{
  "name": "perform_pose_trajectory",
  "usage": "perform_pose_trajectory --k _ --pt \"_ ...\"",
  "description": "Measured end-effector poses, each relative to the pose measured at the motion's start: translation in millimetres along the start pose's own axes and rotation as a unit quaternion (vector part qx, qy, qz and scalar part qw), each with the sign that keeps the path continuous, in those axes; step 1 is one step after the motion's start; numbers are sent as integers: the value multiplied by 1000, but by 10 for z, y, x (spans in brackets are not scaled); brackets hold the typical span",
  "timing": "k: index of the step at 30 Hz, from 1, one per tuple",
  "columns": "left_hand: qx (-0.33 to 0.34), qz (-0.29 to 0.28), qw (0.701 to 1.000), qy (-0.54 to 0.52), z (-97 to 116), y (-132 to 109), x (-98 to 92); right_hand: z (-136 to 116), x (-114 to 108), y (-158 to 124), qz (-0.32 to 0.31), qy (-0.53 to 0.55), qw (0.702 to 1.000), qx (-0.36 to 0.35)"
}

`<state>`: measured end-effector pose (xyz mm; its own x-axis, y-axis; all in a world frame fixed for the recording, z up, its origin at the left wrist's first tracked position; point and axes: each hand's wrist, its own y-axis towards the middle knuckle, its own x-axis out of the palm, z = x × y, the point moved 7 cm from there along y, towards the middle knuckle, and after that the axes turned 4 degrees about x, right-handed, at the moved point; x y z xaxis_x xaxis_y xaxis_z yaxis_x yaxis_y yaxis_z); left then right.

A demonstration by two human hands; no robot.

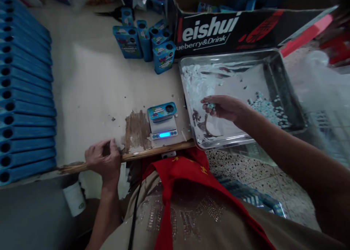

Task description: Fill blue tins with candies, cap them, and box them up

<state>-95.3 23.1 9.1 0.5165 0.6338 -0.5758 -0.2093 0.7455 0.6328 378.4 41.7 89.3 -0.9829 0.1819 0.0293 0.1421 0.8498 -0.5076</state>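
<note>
My right hand (222, 107) hovers over the left part of a metal tray (284, 93), its fingers pinched on a few small pale blue candies. A heap of the same candies (266, 109) lies at the tray's right side. To the left of the tray, a small blue tin (162, 112) rests on a digital scale (163, 127) with a lit blue display. My left hand (104, 160) grips the worn front edge of the table (90, 89), fingers curled over the wood.
Several upright blue tins (144, 42) stand at the back of the table. A long stack of flat blue boxes (24, 89) lines the left side. A black cardboard box (246, 27) sits behind the tray. Speckled floor shows below at the right.
</note>
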Motion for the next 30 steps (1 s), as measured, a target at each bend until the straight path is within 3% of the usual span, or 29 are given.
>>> perform_pose_trajectory --k 3,7,11,15,18,25,28,30 --pt "-17 -14 1000 -4 -10 -22 25 -196 171 -165 -44 -27 999 -8" --pt "-18 -17 1000 -12 -16 -50 34 -573 687 -379 -152 -191 965 -91" --pt "-15 -9 1000 -25 -34 -65 52 -782 1076 -411 -139 -334 919 -157" --pt "-12 -2 1000 -22 -46 -74 73 -834 1335 -415 -150 -451 856 -206" --pt "-17 0 999 -28 -48 -84 84 -843 1421 -439 -142 -505 817 -242" --pt "-24 -2 999 -47 -47 -89 103 -840 1460 -512 -102 -576 763 -275" --pt "-28 -1 998 -54 -57 -87 109 -850 1447 -517 -89 -564 772 -280" --pt "-31 1 998 -51 -62 -88 111 -851 1428 -510 -94 -514 810 -267"
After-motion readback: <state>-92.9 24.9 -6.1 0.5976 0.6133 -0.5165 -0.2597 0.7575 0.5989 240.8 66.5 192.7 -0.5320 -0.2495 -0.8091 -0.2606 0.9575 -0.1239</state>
